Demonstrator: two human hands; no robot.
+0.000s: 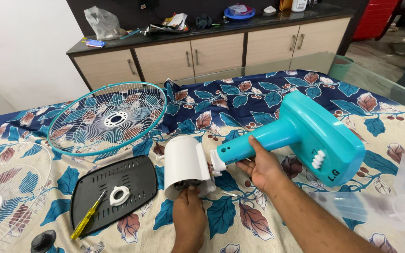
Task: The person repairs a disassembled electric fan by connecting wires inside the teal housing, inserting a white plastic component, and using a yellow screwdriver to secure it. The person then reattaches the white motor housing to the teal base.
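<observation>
Two wire fan guards lie at the left of the floral-print blue cloth (pixel 240 105): a white wire grille (pixel 5 187) at the near edge and, further back, a round guard with a teal rim (pixel 108 118). Just right of them sits a black slotted plastic plate (pixel 132 180) carrying a white plastic ring nut (pixel 119 195) and a yellow-handled screwdriver (pixel 86 218), with a black round knob (pixel 43 241) near the bottom edge. Next comes the white cylindrical motor housing (pixel 182 161), standing on the cloth; the left hand (pixel 188 218) pinches its lower rim with the fingertips closed on it. To its right, the right hand (pixel 261 168) curls loosely around the neck of the turquoise plastic fan stand body (pixel 305 131), which is tilted, its neck meeting the housing. Behind, a wooden cabinet (pixel 212 54) holds clutter.
</observation>
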